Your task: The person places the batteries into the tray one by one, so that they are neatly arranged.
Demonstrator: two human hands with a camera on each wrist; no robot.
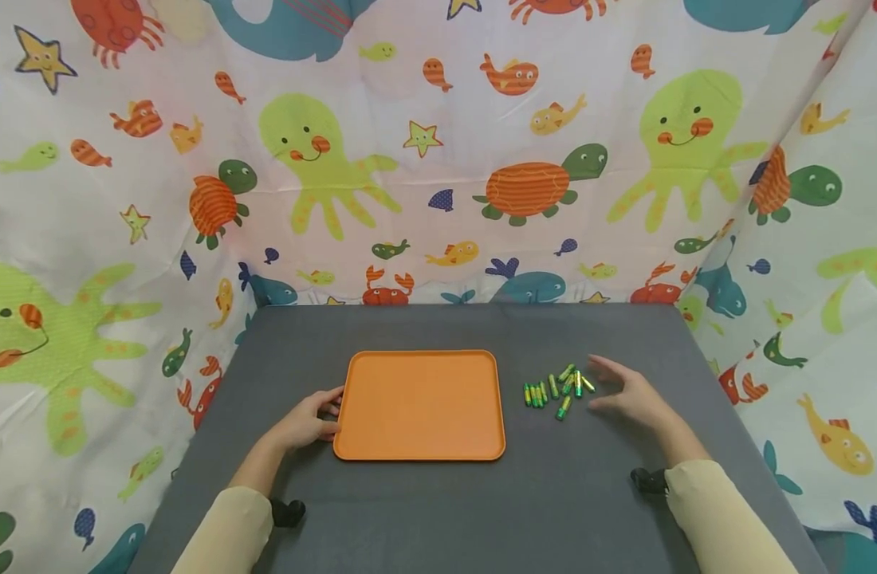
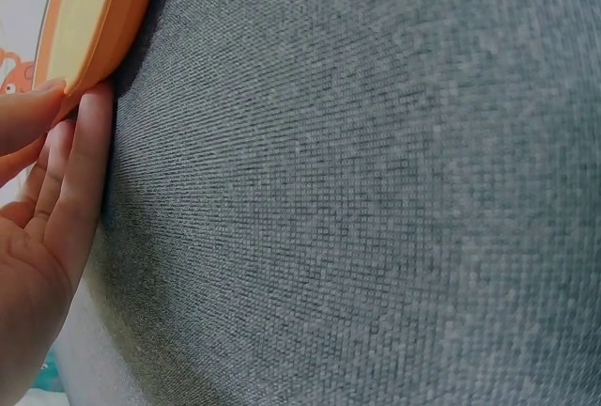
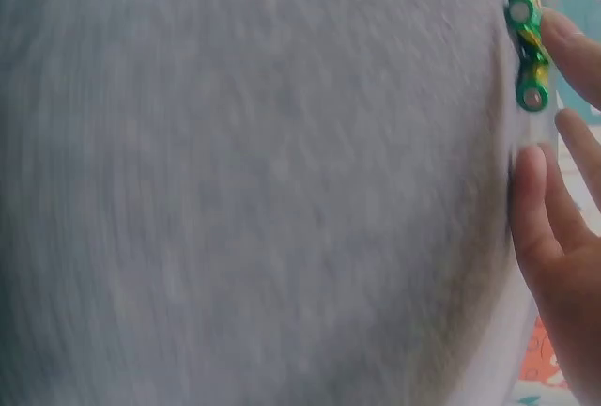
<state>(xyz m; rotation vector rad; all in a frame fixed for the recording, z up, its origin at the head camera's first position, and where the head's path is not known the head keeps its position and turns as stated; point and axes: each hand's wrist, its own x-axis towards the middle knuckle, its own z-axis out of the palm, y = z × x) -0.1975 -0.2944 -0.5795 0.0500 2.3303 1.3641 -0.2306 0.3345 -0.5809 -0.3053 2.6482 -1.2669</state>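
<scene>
An orange rectangular tray [image 1: 420, 405] lies flat on the grey table. My left hand [image 1: 311, 418] is at its left edge; in the left wrist view the thumb and fingertips [image 2: 92, 110] pinch the tray rim [image 2: 111, 25]. Several small green-and-yellow batteries [image 1: 568, 381] lie loosely grouped to the right of the tray, some side by side and others at angles. Just right of them is my right hand [image 1: 635, 399], thumb and fingers spread apart with nothing held. In the right wrist view, blurred batteries [image 3: 531, 96] show near the fingertips [image 3: 531, 163].
The grey table [image 1: 467, 518] is bordered at the back and sides by a white curtain [image 1: 438, 215] printed with sea animals. A black strap piece sits at each wrist, beside the cream sleeves [image 1: 226, 532].
</scene>
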